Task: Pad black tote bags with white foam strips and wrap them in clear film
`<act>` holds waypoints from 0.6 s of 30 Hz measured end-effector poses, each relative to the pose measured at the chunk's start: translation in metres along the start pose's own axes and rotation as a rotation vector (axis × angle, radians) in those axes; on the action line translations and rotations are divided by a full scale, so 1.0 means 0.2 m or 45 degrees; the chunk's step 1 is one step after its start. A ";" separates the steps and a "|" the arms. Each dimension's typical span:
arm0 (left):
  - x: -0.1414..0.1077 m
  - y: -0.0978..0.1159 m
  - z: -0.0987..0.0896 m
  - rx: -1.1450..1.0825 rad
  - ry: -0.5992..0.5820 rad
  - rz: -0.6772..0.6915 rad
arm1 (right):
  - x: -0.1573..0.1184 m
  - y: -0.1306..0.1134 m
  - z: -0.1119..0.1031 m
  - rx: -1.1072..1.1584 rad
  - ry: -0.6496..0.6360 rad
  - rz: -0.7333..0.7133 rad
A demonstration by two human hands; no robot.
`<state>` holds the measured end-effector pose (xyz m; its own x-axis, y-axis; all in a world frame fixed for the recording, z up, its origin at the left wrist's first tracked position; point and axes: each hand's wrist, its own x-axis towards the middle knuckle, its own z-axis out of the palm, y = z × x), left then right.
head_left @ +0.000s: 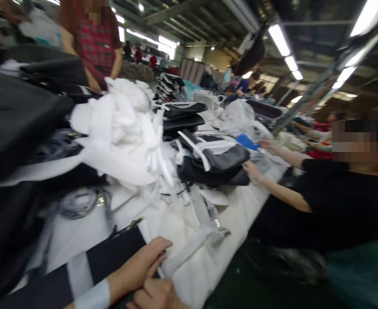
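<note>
Across the lower left lies a flat black piece (pixel 111 253) with a translucent white strip (pixel 79 274) around it. My left hand (pixel 140 264) rests over its right end, fingers stretched out to the right. Just below, at the bottom edge, my right hand (pixel 158 294) is curled closed against the same end; what its fingers hold is hidden. A pale cuff (pixel 94 296) covers my left wrist. Beyond the black piece lie a coiled clear-wrapped cord (pixel 77 202) and a large heap of white padding strips (pixel 121 124).
Black bags (pixel 214 159) are stacked mid-table, and more black bags (pixel 18 116) pile up at left. At right, a person in black (pixel 346 201) reaches toward the stack, near a blue item (pixel 247 141). Another person in a checked apron (pixel 95 47) stands behind. The white table's edge (pixel 237 240) runs diagonally.
</note>
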<state>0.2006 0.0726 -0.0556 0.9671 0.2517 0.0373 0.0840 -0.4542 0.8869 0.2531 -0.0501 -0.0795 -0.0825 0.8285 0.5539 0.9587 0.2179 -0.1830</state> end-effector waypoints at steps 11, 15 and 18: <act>-0.12 0.31 -0.27 0.140 0.420 -0.030 | 0.04 0.09 -0.03 0.183 0.076 -0.100; -0.56 0.41 -0.40 0.469 0.755 -0.342 | 0.05 0.11 0.00 0.162 0.120 -0.173; -0.96 0.38 -0.35 0.675 1.226 -0.778 | 0.05 0.12 0.03 0.112 0.171 -0.195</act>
<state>0.0034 0.0497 0.0379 0.1874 0.9607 0.2048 0.7575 -0.2741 0.5925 0.2743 -0.0337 -0.0838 -0.1829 0.7072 0.6829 0.9096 0.3853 -0.1553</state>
